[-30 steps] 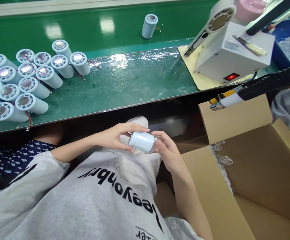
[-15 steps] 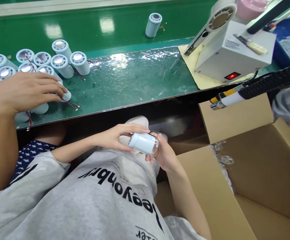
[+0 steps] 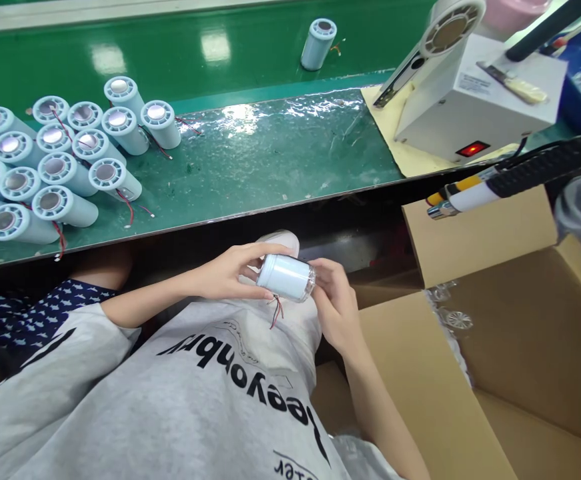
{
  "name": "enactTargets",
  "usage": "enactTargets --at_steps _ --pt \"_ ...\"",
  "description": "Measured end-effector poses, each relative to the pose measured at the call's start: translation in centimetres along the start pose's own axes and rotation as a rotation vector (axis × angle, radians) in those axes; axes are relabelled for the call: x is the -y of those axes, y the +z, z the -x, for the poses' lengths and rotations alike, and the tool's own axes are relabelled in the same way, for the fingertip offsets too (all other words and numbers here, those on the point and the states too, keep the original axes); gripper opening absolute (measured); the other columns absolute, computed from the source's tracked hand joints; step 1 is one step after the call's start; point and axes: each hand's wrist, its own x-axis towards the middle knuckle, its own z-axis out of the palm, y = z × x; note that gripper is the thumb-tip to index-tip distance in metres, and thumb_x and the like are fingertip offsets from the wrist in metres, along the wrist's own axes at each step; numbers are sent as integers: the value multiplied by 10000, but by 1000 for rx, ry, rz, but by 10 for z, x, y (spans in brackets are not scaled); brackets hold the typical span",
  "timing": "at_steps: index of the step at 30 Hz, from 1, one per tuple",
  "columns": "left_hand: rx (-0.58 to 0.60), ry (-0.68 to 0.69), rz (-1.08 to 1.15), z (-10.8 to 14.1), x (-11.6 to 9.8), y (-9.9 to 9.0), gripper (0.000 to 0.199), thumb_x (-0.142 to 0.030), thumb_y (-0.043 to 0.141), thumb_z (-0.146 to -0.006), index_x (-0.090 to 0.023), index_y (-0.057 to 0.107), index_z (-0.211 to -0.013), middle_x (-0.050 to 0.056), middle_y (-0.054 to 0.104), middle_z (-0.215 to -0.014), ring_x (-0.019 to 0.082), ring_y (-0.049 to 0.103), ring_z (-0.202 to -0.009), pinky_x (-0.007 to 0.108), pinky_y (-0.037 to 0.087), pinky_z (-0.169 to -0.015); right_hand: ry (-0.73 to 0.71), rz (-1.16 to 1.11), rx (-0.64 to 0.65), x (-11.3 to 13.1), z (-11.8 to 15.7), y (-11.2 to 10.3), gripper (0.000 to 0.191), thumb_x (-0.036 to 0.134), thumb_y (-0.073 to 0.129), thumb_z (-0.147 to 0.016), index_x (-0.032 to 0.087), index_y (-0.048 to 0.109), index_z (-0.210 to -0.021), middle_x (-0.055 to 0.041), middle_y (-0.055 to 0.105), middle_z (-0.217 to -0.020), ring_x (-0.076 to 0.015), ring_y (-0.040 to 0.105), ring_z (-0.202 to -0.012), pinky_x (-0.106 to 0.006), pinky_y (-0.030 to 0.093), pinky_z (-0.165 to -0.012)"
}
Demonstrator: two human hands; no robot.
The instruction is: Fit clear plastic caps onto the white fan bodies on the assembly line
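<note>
Over my lap, a light-blue cylindrical housing [image 3: 286, 277] lies on its side between my two hands. My left hand [image 3: 235, 272] grips its left end, thumb below and fingers above. At its right end is a clear plastic cap [image 3: 311, 283], which my right hand [image 3: 334, 293] holds with bent fingers and thumb. Thin red and dark wires [image 3: 277, 312] hang beneath the housing, near my left thumb. What lies behind the housing is hidden.
Several similar blue housings [image 3: 67, 205] stand at the bench's left. Another housing [image 3: 319, 44] stands on the green belt [image 3: 255, 50]. A white machine [image 3: 475, 107] with a lit red switch is at the right. An open cardboard box [image 3: 420, 373] holds clear plastic caps [image 3: 457, 320]. A tool [image 3: 465, 199] hangs above it.
The other person's hand and arm have left the housings at the left. The housing I hold has turned a little, and its wires now show below. My right-hand fingers have shifted on the cap.
</note>
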Motion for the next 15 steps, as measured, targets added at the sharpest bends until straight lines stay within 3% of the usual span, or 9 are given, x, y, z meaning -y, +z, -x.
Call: enactTargets --at_steps 2,3,5,7,11,15 --pt "5 -49 41 0 -1 0 710 -385 836 -818 -269 574 -1468 126 637 -1407 235 712 -1085 308 611 -837 -350 173 -21 -4 3 -3 369 253 635 -989 294 536 -1343 -134 559 -1543 -293 672 -1296 -499 630 -1005" --pt "13 -70 56 0 -1 0 718 -398 829 -827 -267 561 -1481 125 645 -1389 210 718 -1019 288 604 -795 -485 241 13 -5 4 -5 437 187 640 -981 328 530 -1379 -109 494 -1611 -302 606 -1387 -538 587 -1074" --pt "39 -101 66 -1 -2 0 734 -418 815 -843 -267 538 -1505 121 661 -1360 167 709 -907 255 580 -722 -617 307 79 -6 4 -7 510 132 680 -963 380 563 -1393 -61 536 -1585 -299 584 -1412 -546 559 -1116" --pt "63 -92 43 -3 -4 -2 747 -410 825 -838 -275 539 -1514 120 661 -1380 173 706 -933 264 581 -747 -556 226 115 -6 3 -9 506 221 746 -959 403 595 -1406 -47 622 -1500 -292 621 -1368 -490 594 -1074" --pt "110 0 -8 -4 -6 -6 740 -332 865 -800 -313 593 -1488 115 605 -1511 285 652 -1256 379 585 -981 -215 -81 160 -6 4 -9 511 564 737 -939 361 650 -1400 -70 728 -1313 -271 743 -1117 -383 666 -860" --pt "124 -36 135 -3 -5 -6 728 -258 853 -808 -326 600 -1487 99 629 -1502 269 694 -1235 388 593 -1018 -58 -103 147 -4 8 -13 473 535 813 -882 351 738 -1312 -41 776 -1148 -211 749 -837 -339 660 -742"
